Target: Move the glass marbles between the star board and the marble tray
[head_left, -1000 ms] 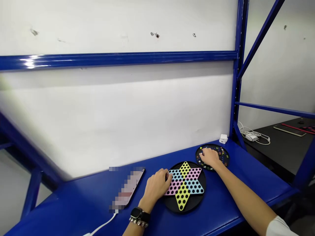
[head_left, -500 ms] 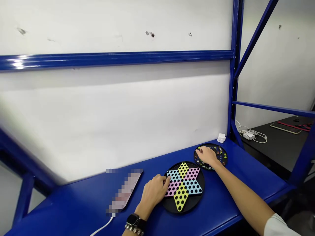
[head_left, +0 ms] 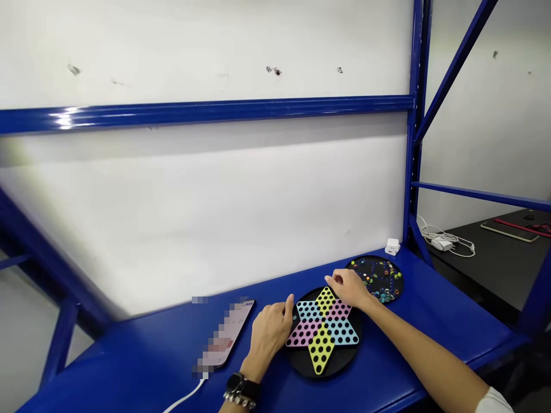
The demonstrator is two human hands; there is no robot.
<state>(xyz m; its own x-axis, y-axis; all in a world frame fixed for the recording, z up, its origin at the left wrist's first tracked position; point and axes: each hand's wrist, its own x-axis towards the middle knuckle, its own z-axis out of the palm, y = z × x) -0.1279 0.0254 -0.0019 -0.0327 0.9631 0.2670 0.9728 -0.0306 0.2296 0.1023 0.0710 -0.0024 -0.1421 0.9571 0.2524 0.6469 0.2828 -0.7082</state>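
Two hands at a six-pointed Chinese checkers board (head_left: 321,347) in yellow, pink and blue, black holes throughout, on a round black base atop a blue steel shelf (head_left: 447,304): left hand (head_left: 269,338) at the board's left edge, fingers bunched and curled; right hand (head_left: 346,288) above the upper pink arm, fingers curled downward. Any marble inside either hand, impossible to tell. Just beyond the board, a round black tray (head_left: 398,277) of small multicoloured marbles (head_left: 376,279). For pieces so small, best a fingertip pinch, low over the hole, with a steady wrist. Farther out, a pixelated smartphone (head_left: 224,335) on a white cable (head_left: 185,397), a white plug adapter (head_left: 392,246), and a wristwatch (head_left: 236,383) with a beaded bracelet on the left wrist. No brand or legible writing anywhere.
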